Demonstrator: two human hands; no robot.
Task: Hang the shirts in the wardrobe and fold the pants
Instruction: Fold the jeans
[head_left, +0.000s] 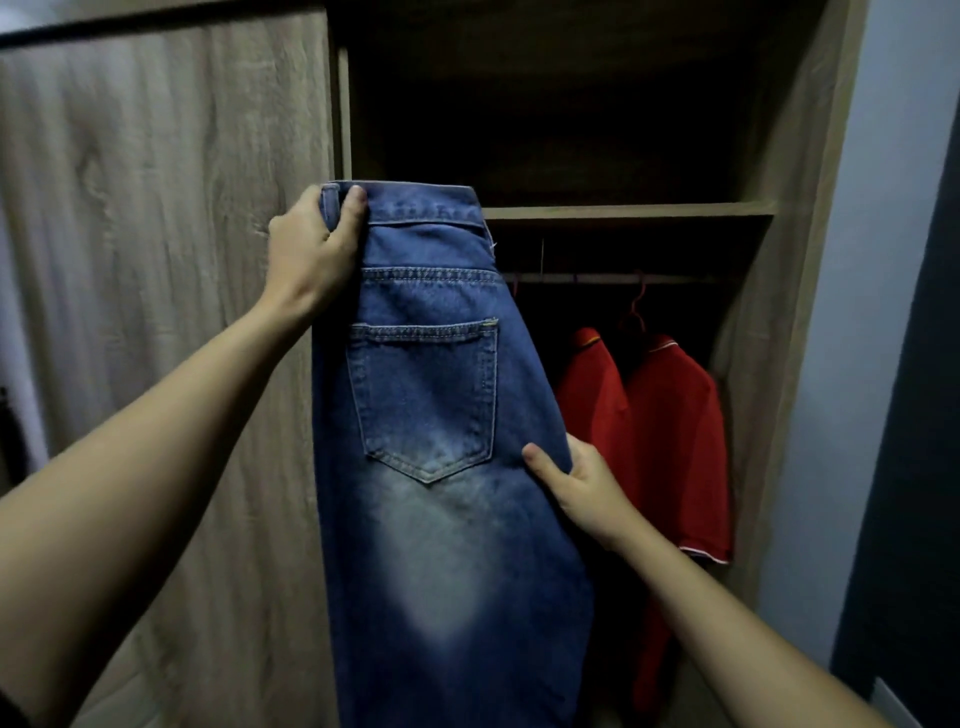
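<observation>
A pair of blue jeans (436, 467) hangs upright in front of the open wardrobe, folded lengthwise with one back pocket facing me. My left hand (311, 249) grips the waistband at its left corner. My right hand (582, 488) pinches the right edge of the jeans at seat height. Behind the jeans, two red polo shirts (670, 441) hang on red hangers from the wardrobe rail (623, 279). The lower legs of the jeans run out of view at the bottom.
A wood-grain wardrobe door (156, 260) stands shut at the left. A shelf (628, 210) crosses the wardrobe above the rail, with a dark compartment over it. The wardrobe's right side panel (779, 260) meets a grey wall (857, 312).
</observation>
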